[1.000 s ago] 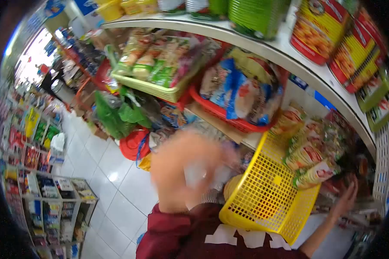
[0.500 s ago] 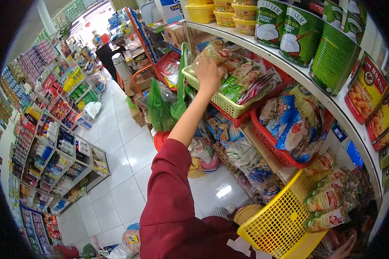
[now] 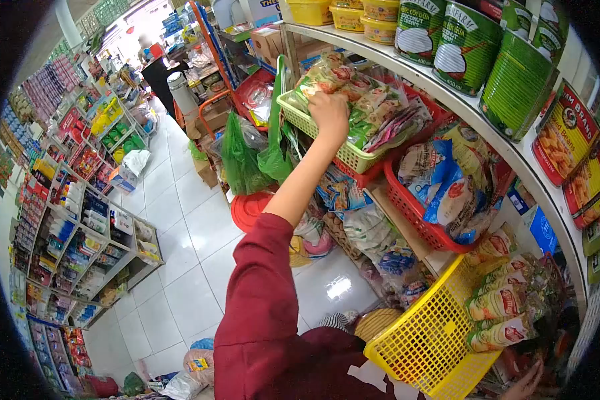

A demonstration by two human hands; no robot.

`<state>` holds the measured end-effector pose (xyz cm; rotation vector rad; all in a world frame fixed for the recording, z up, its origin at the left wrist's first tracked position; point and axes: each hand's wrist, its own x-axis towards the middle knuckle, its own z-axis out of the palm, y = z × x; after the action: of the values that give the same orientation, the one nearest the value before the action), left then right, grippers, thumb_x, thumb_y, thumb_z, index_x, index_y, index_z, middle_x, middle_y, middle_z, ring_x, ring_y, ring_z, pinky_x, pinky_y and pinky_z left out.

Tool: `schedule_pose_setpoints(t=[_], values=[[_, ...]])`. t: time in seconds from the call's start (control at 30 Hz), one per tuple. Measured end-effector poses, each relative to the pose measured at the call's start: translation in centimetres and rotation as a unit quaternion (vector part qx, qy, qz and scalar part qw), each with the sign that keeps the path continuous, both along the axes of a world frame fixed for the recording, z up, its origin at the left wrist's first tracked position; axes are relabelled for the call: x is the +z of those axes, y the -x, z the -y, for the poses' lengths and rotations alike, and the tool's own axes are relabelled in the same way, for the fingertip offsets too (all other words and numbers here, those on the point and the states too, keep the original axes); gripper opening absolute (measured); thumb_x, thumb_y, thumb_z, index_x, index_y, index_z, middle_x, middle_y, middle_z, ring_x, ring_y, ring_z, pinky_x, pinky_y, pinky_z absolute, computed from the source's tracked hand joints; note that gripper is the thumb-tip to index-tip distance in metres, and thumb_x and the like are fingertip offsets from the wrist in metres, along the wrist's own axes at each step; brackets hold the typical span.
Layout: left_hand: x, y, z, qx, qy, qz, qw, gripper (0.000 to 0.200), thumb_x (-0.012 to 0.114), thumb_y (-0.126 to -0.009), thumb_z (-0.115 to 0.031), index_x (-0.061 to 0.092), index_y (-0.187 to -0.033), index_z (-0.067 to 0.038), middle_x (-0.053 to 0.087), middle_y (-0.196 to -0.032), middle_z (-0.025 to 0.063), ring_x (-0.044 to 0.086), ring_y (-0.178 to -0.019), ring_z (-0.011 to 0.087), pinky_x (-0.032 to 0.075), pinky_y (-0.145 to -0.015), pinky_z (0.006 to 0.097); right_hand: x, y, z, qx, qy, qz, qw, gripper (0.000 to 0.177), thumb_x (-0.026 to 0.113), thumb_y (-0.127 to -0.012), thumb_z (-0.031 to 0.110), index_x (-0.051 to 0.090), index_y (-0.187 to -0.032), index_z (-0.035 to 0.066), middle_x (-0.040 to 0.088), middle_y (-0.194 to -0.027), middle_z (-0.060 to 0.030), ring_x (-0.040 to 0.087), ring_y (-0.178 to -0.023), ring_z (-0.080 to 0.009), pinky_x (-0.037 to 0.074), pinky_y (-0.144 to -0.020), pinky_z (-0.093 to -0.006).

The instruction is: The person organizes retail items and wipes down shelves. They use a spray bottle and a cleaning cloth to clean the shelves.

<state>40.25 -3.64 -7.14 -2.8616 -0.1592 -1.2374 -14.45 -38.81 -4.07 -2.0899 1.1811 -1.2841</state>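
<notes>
My left hand reaches into a pale green basket of small clear packets. Its fingers are curled against a clear plastic packet with orange and green print at the basket's far left end; the fingertips are partly hidden. Beside that hand lie more packets with green and pink print. At the bottom right edge, my right hand shows only in part, fingers stretched out, beneath the yellow basket. Several printed clear packets lie at the yellow basket's right side.
A red basket of blue and white bags stands between the two other baskets. Above runs a shelf edge with coconut cream cans and yellow tubs. Green plastic bags hang left of my forearm. Stocked racks line the aisle.
My left hand has moved slightly right and down in the pale green basket, and the packets at its far left end now show more. The right hand has shifted slightly.
</notes>
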Motion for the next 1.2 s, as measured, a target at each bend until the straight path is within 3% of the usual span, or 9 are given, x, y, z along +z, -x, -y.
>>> schedule_pose_setpoints(t=[0.07, 0.17, 0.3, 0.53, 0.7, 0.87, 1.0, 1.13, 1.2], values=[[-0.9, -0.9, 0.0, 0.004, -0.007, -0.003, 1.0, 0.016, 0.053, -0.073, -0.017, 0.063, -0.072, -0.005, 0.056, -0.084, 0.0146, 0.054, -0.078, 0.0297, 0.045, -0.061, 0.0383, 0.3, 0.0, -0.5, -0.011, 0.002, -0.009, 1.0, 0.029, 0.055, -0.087, 0.021, 0.062, -0.097, -0.004, 0.064, -0.093, -0.0167, 0.06, -0.082, -0.028, 0.049, -0.072, -0.0325], [-1.2, -0.7, -0.7, -0.048, -0.067, 0.033, 0.996, 0.014, 0.051, -0.078, -0.022, 0.063, -0.08, -0.019, 0.056, -0.081, 0.0151, 0.054, -0.081, 0.031, 0.046, -0.061, 0.0399, -5.2, 4.5, 5.7, -0.029, -0.022, -0.048, 0.998, 0.042, 0.042, -0.091, 0.036, 0.054, -0.114, 0.003, 0.053, -0.117, -0.0131, 0.048, -0.111, -0.0259, 0.041, -0.091, -0.0375], [1.6, -0.4, -2.7, -0.189, -0.039, -0.034, 0.981, 0.023, 0.054, -0.077, -0.023, 0.063, -0.07, -0.003, 0.059, -0.078, 0.017, 0.057, -0.08, 0.0319, 0.046, -0.066, 0.043, -5.0, 7.0, 6.2, 0.073, -0.019, -0.057, 0.996, 0.041, 0.044, -0.09, 0.034, 0.055, -0.113, 0.001, 0.056, -0.112, -0.015, 0.053, -0.103, -0.0255, 0.041, -0.09, -0.0363], [3.6, 1.1, -4.3, -0.285, 0.112, 0.011, 0.952, 0.039, 0.061, -0.074, -0.034, 0.061, -0.057, 0.001, 0.053, -0.055, 0.0216, 0.054, -0.053, 0.0371, 0.04, -0.052, 0.0446, -2.9, 6.2, 1.4, -0.05, -0.065, -0.016, 0.997, 0.038, 0.047, -0.09, 0.027, 0.055, -0.11, -0.004, 0.058, -0.105, -0.0175, 0.057, -0.093, -0.0235, 0.044, -0.083, -0.0344], [4.6, 10.1, -3.9, -0.335, 0.208, 0.051, 0.918, 0.022, 0.063, -0.078, -0.023, 0.066, -0.075, -0.002, 0.058, -0.067, 0.0096, 0.053, -0.06, 0.02, 0.041, -0.058, 0.0295, -2.8, 6.7, 2.5, -0.023, -0.113, 0.021, 0.993, 0.038, 0.049, -0.088, 0.032, 0.058, -0.108, 0.001, 0.058, -0.106, -0.0123, 0.054, -0.097, -0.0225, 0.042, -0.085, -0.0341], [3.9, 18.5, -3.1, -0.413, 0.217, 0.017, 0.884, 0.013, 0.062, -0.077, -0.012, 0.064, -0.076, 0.001, 0.055, -0.068, 0.0096, 0.052, -0.062, 0.0217, 0.04, -0.058, 0.0311, -1.7, 2.4, 0.0, 0.055, -0.117, 0.035, 0.991, 0.028, 0.054, -0.084, 0.021, 0.06, -0.095, -0.003, 0.061, -0.082, -0.0088, 0.055, -0.075, -0.0168, 0.043, -0.072, -0.0291], [4.1, 22.6, -1.7, -0.496, 0.151, 0.005, 0.855, 0.014, 0.062, -0.072, -0.008, 0.065, -0.082, 0.003, 0.057, -0.072, 0.0109, 0.053, -0.065, 0.0229, 0.041, -0.059, 0.0314, -0.1, -1.9, -3.9, 0.35, -0.31, 0.097, 0.878, 0.024, 0.053, -0.085, 0.018, 0.058, -0.09, -0.005, 0.061, -0.075, -0.0124, 0.06, -0.061, -0.0196, 0.05, -0.058, -0.031], [2.9, 26.0, 0.3, -0.58, 0.139, -0.021, 0.802, 0.024, 0.064, -0.067, -0.008, 0.064, -0.088, 0.002, 0.059, -0.079, 0.0117, 0.053, -0.066, 0.0236, 0.041, -0.058, 0.0314, 1.3, -5.9, -4.9, 0.539, -0.43, 0.037, 0.723, 0.065, 0.041, -0.087, 0.049, 0.046, -0.115, -0.01, 0.06, -0.087, -0.0231, 0.063, -0.076, -0.0306, 0.053, -0.064, -0.0376], [2.2, 27.7, 1.8, -0.634, 0.107, -0.014, 0.766, 0.027, 0.066, -0.065, -0.009, 0.064, -0.09, 0.002, 0.06, -0.081, 0.0119, 0.052, -0.065, 0.0225, 0.041, -0.057, 0.0311, 2.9, -7.5, -5.9, 0.543, -0.597, 0.143, 0.573, 0.068, 0.046, -0.085, 0.048, 0.034, -0.129, -0.002, 0.055, -0.11, -0.0221, 0.057, -0.096, -0.0334, 0.052, -0.075, -0.0383]])
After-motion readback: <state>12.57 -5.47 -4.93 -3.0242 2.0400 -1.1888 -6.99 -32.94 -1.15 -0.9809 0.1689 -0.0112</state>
